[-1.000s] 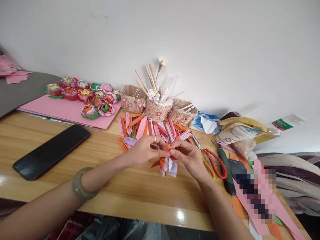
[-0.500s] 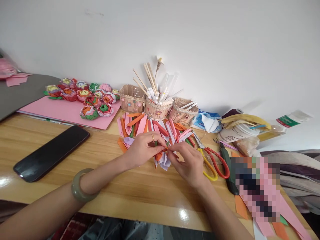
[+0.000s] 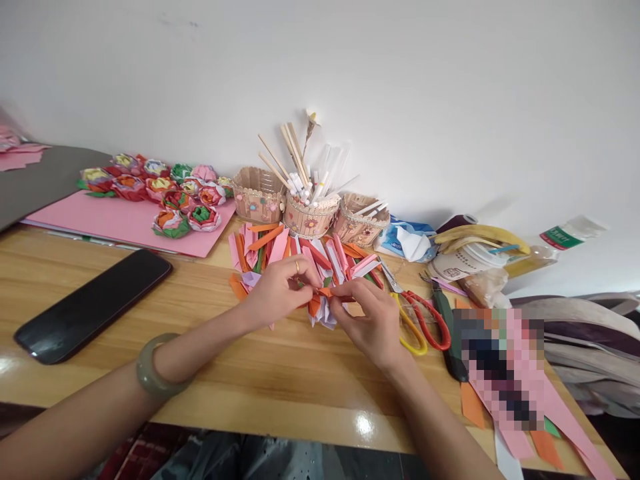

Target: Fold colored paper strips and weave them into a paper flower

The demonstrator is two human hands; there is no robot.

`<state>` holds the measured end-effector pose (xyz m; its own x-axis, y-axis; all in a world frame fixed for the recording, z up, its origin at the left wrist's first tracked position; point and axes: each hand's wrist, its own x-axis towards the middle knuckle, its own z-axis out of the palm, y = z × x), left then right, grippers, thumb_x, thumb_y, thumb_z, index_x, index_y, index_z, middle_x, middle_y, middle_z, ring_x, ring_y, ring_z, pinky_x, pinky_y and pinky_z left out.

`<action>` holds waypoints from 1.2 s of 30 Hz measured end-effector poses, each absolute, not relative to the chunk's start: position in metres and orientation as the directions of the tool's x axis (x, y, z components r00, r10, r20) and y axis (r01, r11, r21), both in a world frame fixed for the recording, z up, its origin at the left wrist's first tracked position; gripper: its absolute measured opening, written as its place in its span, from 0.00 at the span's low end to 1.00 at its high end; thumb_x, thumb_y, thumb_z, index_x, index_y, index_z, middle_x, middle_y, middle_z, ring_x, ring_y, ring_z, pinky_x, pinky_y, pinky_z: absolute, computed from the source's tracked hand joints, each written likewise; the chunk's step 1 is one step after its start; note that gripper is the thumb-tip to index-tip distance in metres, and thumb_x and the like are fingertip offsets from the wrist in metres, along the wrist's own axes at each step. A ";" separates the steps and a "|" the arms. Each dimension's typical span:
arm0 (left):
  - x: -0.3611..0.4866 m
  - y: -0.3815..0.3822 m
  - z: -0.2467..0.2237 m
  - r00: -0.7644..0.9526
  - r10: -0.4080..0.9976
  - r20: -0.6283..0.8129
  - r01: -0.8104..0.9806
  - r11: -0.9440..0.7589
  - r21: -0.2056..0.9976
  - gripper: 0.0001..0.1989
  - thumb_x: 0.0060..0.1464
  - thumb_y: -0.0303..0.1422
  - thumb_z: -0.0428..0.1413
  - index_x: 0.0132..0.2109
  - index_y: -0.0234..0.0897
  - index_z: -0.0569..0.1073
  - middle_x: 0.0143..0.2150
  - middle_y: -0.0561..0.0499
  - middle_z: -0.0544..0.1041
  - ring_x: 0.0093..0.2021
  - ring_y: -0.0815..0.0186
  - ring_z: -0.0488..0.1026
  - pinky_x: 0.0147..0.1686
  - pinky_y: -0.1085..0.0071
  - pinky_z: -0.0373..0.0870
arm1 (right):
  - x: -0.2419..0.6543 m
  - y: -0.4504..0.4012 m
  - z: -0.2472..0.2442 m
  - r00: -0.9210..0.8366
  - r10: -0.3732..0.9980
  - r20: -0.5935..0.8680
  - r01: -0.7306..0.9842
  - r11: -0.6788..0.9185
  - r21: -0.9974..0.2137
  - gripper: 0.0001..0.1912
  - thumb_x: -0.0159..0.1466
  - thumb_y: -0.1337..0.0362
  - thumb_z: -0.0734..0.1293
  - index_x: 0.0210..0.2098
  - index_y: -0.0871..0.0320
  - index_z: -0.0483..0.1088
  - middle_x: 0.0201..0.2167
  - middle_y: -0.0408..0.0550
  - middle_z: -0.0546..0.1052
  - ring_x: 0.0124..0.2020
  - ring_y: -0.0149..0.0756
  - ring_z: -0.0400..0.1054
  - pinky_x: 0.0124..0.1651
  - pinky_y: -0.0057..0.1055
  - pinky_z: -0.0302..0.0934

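Observation:
Between my two hands is a small folded piece of orange paper point(image 3: 325, 292). My left hand point(image 3: 280, 290) pinches its left end between thumb and fingers; a ring and a green bangle show on that hand and wrist. On the other end, my right hand point(image 3: 369, 320) closes with thumb and forefinger. Just behind and beneath the fingers lies a pile of folded paper strips point(image 3: 277, 247) in pink, orange, red, white and green. Folded lilac paper pieces point(image 3: 325, 315) peek out below my fingertips.
Finished paper flowers point(image 3: 160, 187) crowd a pink sheet point(image 3: 100, 217) at back left. A black phone-like slab point(image 3: 95, 303) lies before it. Three decorated baskets point(image 3: 311, 217) stand against the wall. Scissors point(image 3: 425, 320), dark-handled pliers point(image 3: 447, 340), a lidded cup point(image 3: 463, 260) and paper strips point(image 3: 555, 407) occupy the right.
My fingertips have drawn slightly apart, and more of the orange paper shows between them. The whole view has shifted a little, with the things on the table appearing farther left.

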<state>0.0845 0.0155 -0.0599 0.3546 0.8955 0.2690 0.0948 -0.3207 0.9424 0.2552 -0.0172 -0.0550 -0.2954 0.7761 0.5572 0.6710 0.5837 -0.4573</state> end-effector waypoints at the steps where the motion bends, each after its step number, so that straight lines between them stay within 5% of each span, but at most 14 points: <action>1: 0.085 0.016 -0.059 0.359 0.910 0.206 0.045 -0.238 0.970 0.05 0.45 0.23 0.50 0.29 0.35 0.70 0.28 0.52 0.72 0.30 0.70 0.70 0.31 0.74 0.67 | 0.256 -0.018 -0.056 -0.313 0.763 0.566 0.674 0.598 -0.434 0.05 0.57 0.71 0.62 0.29 0.56 0.68 0.25 0.45 0.74 0.27 0.31 0.67 0.30 0.27 0.61; 5: 0.086 0.021 -0.061 0.446 0.895 -0.003 -0.065 0.036 0.997 0.09 0.49 0.30 0.52 0.39 0.34 0.72 0.35 0.49 0.75 0.36 0.67 0.72 0.36 0.71 0.69 | 0.256 -0.018 -0.057 -0.342 0.746 0.571 0.650 0.627 -0.429 0.06 0.58 0.72 0.62 0.31 0.55 0.68 0.28 0.46 0.75 0.29 0.33 0.68 0.32 0.29 0.61; 11: 0.085 0.021 -0.059 0.299 0.945 0.132 0.036 -0.149 0.988 0.05 0.48 0.32 0.55 0.30 0.34 0.71 0.29 0.52 0.72 0.29 0.70 0.68 0.30 0.74 0.66 | 0.251 -0.018 -0.047 -0.148 0.807 0.572 0.615 0.528 -0.586 0.03 0.58 0.68 0.63 0.30 0.56 0.69 0.30 0.47 0.72 0.32 0.34 0.66 0.35 0.30 0.61; 14: 0.085 0.018 -0.060 0.241 0.914 0.328 0.081 -0.355 0.931 0.04 0.50 0.30 0.54 0.30 0.35 0.71 0.30 0.51 0.71 0.32 0.69 0.68 0.31 0.73 0.65 | 0.249 -0.017 -0.044 -0.120 0.959 0.256 0.460 0.282 -0.842 0.09 0.60 0.60 0.62 0.27 0.58 0.69 0.23 0.43 0.69 0.24 0.29 0.62 0.26 0.26 0.57; 17: 0.086 0.016 -0.065 0.270 0.827 0.494 0.103 -0.535 0.839 0.04 0.52 0.28 0.53 0.31 0.36 0.71 0.31 0.51 0.72 0.34 0.69 0.68 0.35 0.72 0.65 | 0.247 -0.016 -0.046 -0.209 0.977 -0.039 0.252 0.016 -0.968 0.14 0.58 0.54 0.64 0.26 0.60 0.68 0.20 0.41 0.67 0.19 0.26 0.58 0.21 0.24 0.54; 23: 0.088 0.016 -0.068 0.223 0.860 0.459 0.042 -0.479 0.877 0.04 0.53 0.28 0.52 0.29 0.36 0.67 0.29 0.53 0.67 0.30 0.70 0.66 0.31 0.73 0.63 | 0.241 -0.016 -0.051 -0.187 0.972 -0.144 0.019 -0.143 -0.990 0.16 0.52 0.54 0.69 0.21 0.60 0.66 0.17 0.39 0.67 0.17 0.23 0.59 0.20 0.22 0.55; 36: 0.092 0.013 -0.072 0.005 0.903 0.430 0.010 -0.430 0.903 0.05 0.53 0.30 0.50 0.29 0.37 0.62 0.27 0.54 0.63 0.30 0.70 0.61 0.31 0.72 0.60 | 0.224 -0.022 -0.057 -0.085 0.978 -0.189 0.029 -0.187 -0.982 0.15 0.50 0.55 0.70 0.20 0.61 0.66 0.14 0.39 0.66 0.11 0.22 0.57 0.14 0.20 0.51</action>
<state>0.0922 0.0130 -0.0725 0.0046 0.9026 0.4304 0.0100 -0.4305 0.9026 0.2243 -0.0223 -0.0569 -0.0846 0.9783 -0.1890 0.0291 -0.1872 -0.9819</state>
